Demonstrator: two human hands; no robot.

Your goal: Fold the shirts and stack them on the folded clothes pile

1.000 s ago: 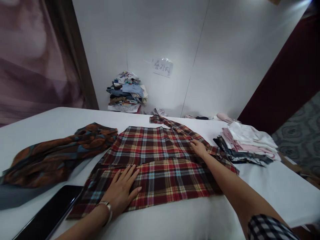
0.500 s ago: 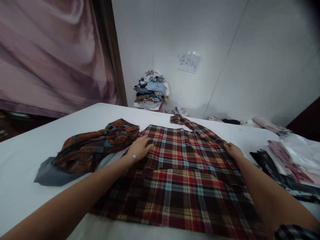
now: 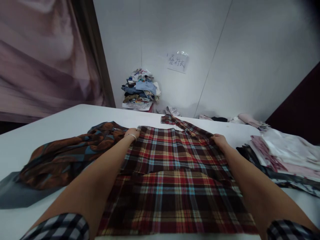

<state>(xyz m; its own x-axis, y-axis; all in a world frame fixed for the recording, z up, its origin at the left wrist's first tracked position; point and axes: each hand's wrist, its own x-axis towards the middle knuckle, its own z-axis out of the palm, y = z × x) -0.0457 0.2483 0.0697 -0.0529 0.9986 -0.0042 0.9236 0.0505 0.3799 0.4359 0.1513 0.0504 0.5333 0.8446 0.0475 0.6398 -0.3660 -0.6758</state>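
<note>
A red, brown and blue plaid shirt (image 3: 175, 173) lies spread flat on the white table (image 3: 62, 120) in front of me. My left hand (image 3: 133, 133), with a bracelet at the wrist, is closed on the shirt's far left corner. My right hand (image 3: 218, 140) is closed on the shirt's far right edge, beside a plaid sleeve (image 3: 185, 126) that trails off to the back. Both arms reach out straight over the cloth.
A crumpled brown and blue garment (image 3: 67, 153) lies left of the shirt, over a grey piece. A stack of folded clothes (image 3: 282, 153) sits at the right. Another heap of clothes (image 3: 141, 90) rests against the white wall, with loose garments (image 3: 240, 118) along the table's far edge.
My left hand has gone from lying flat on the near part of the shirt to its far left corner. My right hand has shifted to the far right edge. The view has swung left.
</note>
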